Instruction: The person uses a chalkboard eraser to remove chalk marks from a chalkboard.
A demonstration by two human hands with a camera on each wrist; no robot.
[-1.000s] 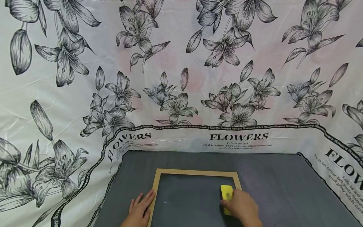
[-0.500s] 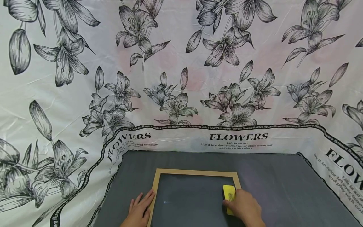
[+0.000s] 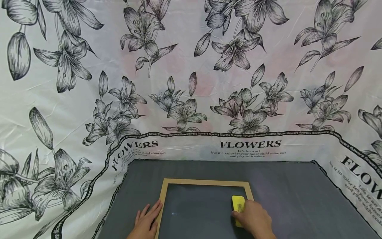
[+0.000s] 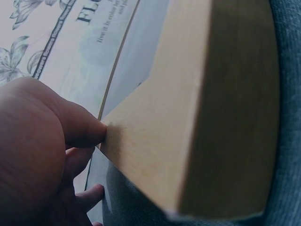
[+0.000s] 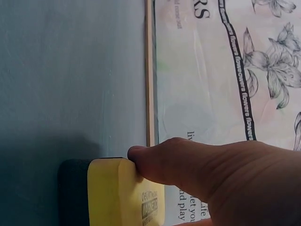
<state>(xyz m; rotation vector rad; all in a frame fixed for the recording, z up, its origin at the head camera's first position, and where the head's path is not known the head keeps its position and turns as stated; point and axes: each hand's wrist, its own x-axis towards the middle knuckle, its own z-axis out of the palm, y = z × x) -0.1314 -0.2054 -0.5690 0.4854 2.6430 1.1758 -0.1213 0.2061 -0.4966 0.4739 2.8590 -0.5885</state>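
A dark board [image 3: 200,212] in a light wooden frame [image 3: 206,182] lies before me, its near part cut off by the bottom of the head view. My right hand [image 3: 256,219] grips a yellow board eraser [image 3: 238,203] near the board's right side. In the right wrist view, the eraser's dark felt [image 5: 73,195] faces the board and the thumb lies along its yellow body. Against the frame's left side rests my left hand [image 3: 145,221], fingers extended. The left wrist view shows its thumb [image 4: 87,129] touching the wooden edge. A small pale mark [image 3: 174,214] shows on the board's left part.
Under the board is a dark grey surface [image 3: 286,196]. A white cloth [image 3: 185,146] with black lily drawings and "FLOWERS" lettering borders it and extends to the back and both sides.
The right hand and eraser shifted slightly right across the board, then came back left. The left hand stays at the frame, and the head view has shifted a little.
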